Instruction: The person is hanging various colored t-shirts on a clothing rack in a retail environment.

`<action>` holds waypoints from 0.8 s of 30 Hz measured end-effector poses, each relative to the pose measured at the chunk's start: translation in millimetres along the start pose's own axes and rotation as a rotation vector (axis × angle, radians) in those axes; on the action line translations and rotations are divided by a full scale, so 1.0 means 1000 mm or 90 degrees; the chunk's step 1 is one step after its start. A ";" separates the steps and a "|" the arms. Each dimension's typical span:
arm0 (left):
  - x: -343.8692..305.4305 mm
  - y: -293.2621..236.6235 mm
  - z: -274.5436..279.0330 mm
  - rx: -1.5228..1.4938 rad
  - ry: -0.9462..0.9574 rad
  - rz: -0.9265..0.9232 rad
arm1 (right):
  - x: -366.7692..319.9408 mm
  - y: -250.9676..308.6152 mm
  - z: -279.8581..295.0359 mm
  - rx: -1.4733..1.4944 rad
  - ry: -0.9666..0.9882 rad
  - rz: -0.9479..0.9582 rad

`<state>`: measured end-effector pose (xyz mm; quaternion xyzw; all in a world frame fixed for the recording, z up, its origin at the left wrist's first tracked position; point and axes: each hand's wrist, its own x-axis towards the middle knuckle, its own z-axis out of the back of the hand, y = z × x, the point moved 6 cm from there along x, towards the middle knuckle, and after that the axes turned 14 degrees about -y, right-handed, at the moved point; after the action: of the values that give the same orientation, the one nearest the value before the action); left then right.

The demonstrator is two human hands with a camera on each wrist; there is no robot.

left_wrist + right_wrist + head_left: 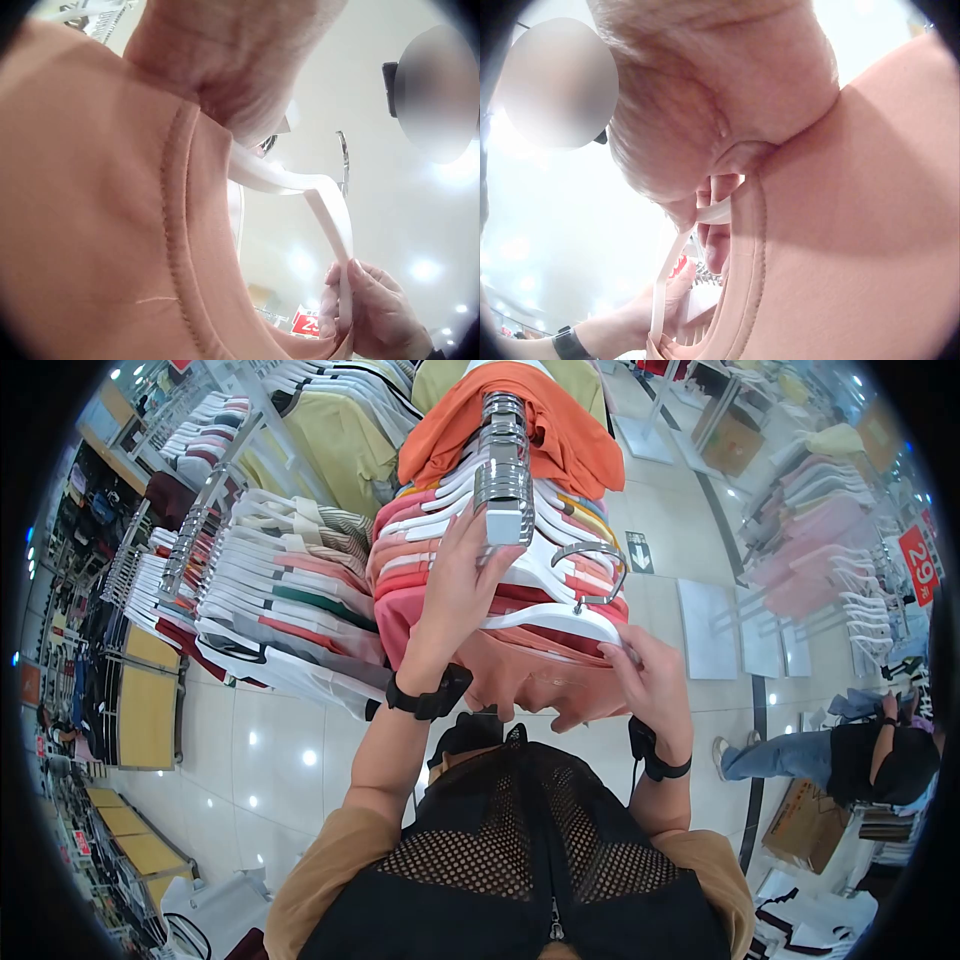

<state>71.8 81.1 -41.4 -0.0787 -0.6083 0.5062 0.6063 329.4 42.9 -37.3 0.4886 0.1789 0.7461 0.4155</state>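
The left hand [452, 598] curls its fingers round one shoulder of a white plastic clothes hanger [552, 618], at its 10 o'clock end, just beside the tip of a stepped chrome rack arm [503, 465]. The right hand [655, 682] pinches the hanger's other end at 4 o'clock. A salmon-pink knit T-shirt [540, 685] hangs from the hanger between both wrists, its collar against the palms. Rows of coloured shirts on white hangers [300, 585] fill the rails at 9 o'clock, and a red price sign [917, 563] stands at 3 o'clock.
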 end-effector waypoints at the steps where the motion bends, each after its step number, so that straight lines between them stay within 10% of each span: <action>1: 0.001 0.002 0.000 0.001 0.000 0.001 | 0.002 0.002 0.000 0.000 0.001 0.000; 9: 0.008 -0.007 0.014 -0.058 0.089 0.200 | 0.031 0.019 -0.016 -0.004 0.017 0.042; 19: 0.002 -0.007 0.062 0.059 0.015 0.078 | 0.045 0.016 -0.056 0.005 0.034 0.148; 24: 0.014 -0.018 0.065 0.056 0.010 0.006 | 0.037 0.007 -0.064 -0.002 0.221 -0.030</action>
<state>24.3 48.4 -3.2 -0.0589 -0.5806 0.5346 0.6113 263.9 77.2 -40.8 0.3475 0.2585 0.8096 0.3963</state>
